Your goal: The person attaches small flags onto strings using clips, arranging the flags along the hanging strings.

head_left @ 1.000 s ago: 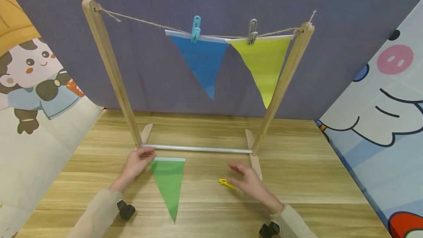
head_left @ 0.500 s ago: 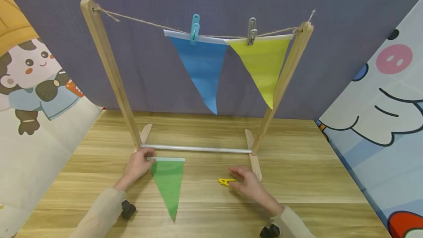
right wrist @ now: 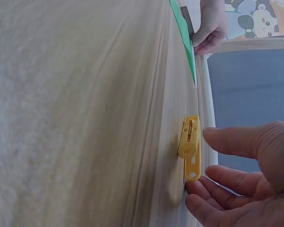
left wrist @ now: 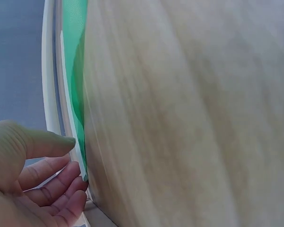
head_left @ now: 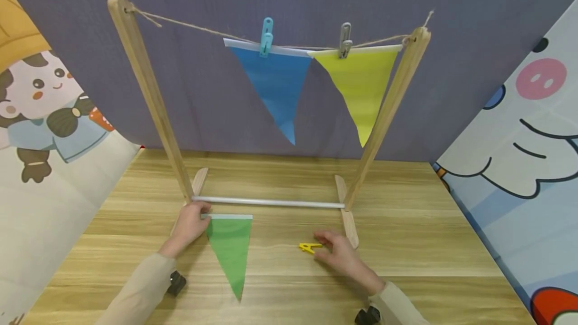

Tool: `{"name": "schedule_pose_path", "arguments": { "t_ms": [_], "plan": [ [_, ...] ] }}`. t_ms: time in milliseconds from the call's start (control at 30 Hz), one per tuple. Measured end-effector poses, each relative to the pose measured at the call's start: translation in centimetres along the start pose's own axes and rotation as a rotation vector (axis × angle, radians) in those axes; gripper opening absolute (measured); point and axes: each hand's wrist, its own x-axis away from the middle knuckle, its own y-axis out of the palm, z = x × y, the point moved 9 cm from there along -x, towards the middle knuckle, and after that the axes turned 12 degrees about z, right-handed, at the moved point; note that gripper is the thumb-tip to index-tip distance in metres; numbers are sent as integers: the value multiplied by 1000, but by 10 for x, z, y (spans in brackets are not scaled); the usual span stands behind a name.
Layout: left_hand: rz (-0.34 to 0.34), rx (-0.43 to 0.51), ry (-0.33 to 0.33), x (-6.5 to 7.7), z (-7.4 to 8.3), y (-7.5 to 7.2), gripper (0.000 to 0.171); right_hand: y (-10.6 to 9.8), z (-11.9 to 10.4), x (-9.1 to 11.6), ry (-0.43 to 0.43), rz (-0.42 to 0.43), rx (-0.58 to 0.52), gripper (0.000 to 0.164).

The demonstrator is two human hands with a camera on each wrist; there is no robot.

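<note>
A green triangular pennant (head_left: 229, 255) with a white top strip lies flat on the wooden table (head_left: 280, 290). At its upper left corner is my left hand (head_left: 189, 225); in the left wrist view the thumb and fingers stand apart, with fingertips right at the strip's end. A yellow clothespin (head_left: 309, 248) rests on the table further right. My right hand (head_left: 338, 254) is around its handle end, the thumb (right wrist: 227, 140) on one side and fingertips (right wrist: 194, 187) close to the tip, with a gap between them.
A wooden stand carries a string (head_left: 198, 29) between two posts (head_left: 149, 89), with a white bar (head_left: 271, 202) across its base. From the string hang a blue pennant (head_left: 275, 87) on a light-blue clothespin (head_left: 266, 38) and a yellow pennant (head_left: 361, 84) on a grey clothespin (head_left: 345, 40).
My left hand has shifted slightly right onto the pennant's corner. My right hand has settled by the yellow clothespin, which has turned a little. The hanging pennants sway.
</note>
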Motion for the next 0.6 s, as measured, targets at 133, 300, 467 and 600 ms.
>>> {"name": "schedule_pose_path", "arguments": {
  "t_ms": [133, 300, 467, 600],
  "plan": [
    [-14, -31, 46, -1, 3, 2, 24, 1, 0, 0, -12, 6, 39, 40],
    [-19, -39, 78, -2, 4, 4, 21, 3, 0, -1, -41, 16, 89, 37],
    [-52, -61, 90, -4, 6, 6, 18, 4, 0, -1, -37, 21, 124, 35],
    [-93, -98, 82, -5, 5, 9, 18, 5, 0, -2, -26, 20, 147, 33]
  ]
}}
